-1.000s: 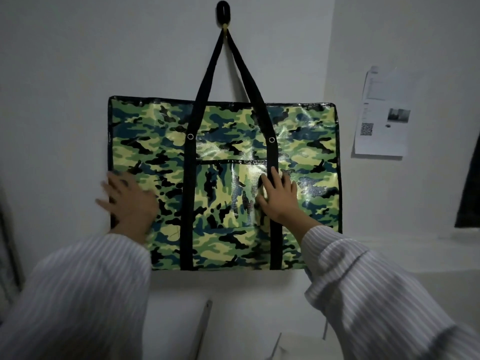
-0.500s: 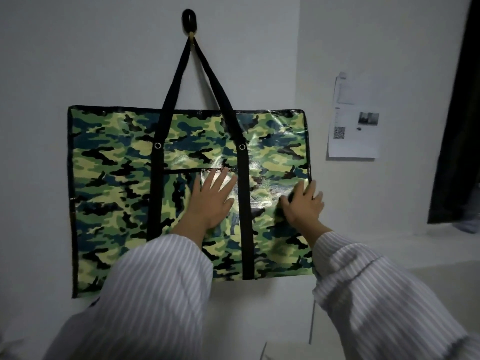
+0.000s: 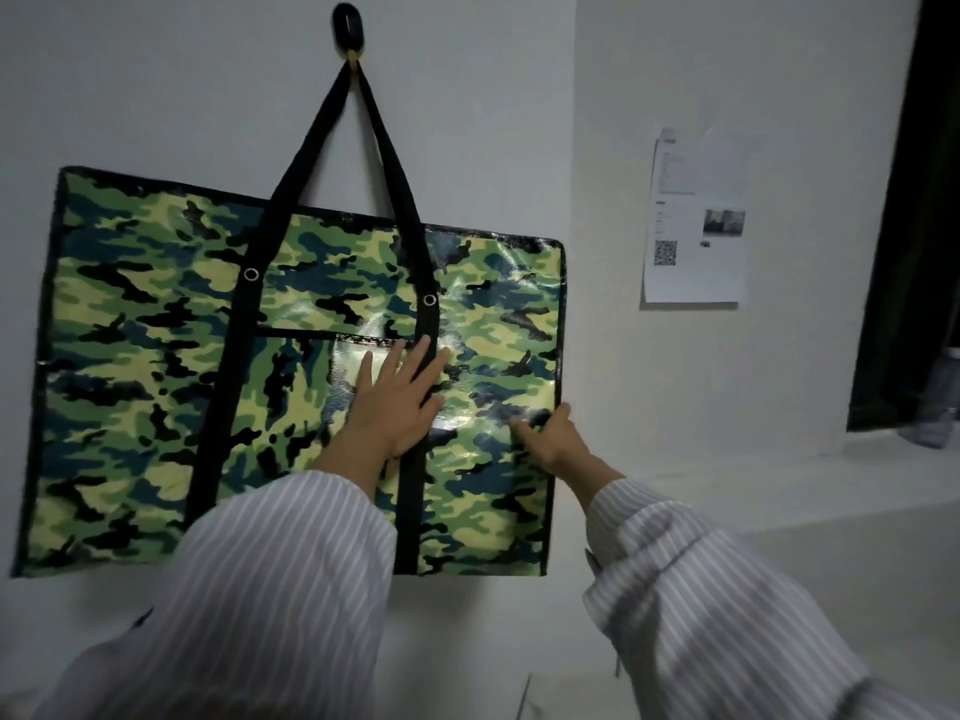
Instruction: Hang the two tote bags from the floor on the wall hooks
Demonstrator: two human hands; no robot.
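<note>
A big tote bag (image 3: 135,366) with a green, yellow and black camouflage pattern hangs on the white wall (image 3: 156,85). Its two black straps (image 3: 311,142) go up and meet on a black wall hook (image 3: 348,23) near the top of the view. The bag lies flat against the wall and hangs a little crooked, with its left side higher than its right side. A small metal ring (image 3: 251,274) sits on each strap where it runs down the front of the bag.

The left hand (image 3: 397,402) is pressed flat on the front of the bag, right over the right-hand strap. Its fingers are straight and spread wide, and it holds nothing.

The right hand (image 3: 553,439) is at the right edge of the bag, low down. One finger lies on the shiny front and the thumb sticks up by the black edge. I cannot tell if this hand pinches the edge or only touches it.

Both arms wear white sleeves (image 3: 270,589) with thin stripes.

To the right of the bag, around the corner of the wall, a sheet of paper (image 3: 696,220) is stuck up. It has small print, a little photo and a square code on it. Far to the right there is something tall and dark (image 3: 914,200), too dim to name. A pale ledge (image 3: 779,475) runs along below it.
</note>
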